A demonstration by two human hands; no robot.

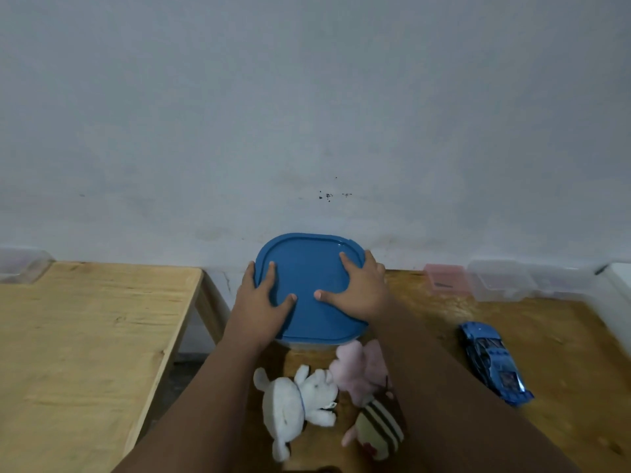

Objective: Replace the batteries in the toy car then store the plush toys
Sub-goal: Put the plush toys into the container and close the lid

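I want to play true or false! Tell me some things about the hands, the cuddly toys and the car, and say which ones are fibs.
1. The left hand and the right hand both lie on the blue lid of the container. True.
2. The plush toys are packed inside the container. False: the white plush toy, the pink plush toy and the striped plush toy lie on the table in front of it.
3. The toy car lies on the table, to the right of the hands. True.
4. The toy car is red. False: it is blue.
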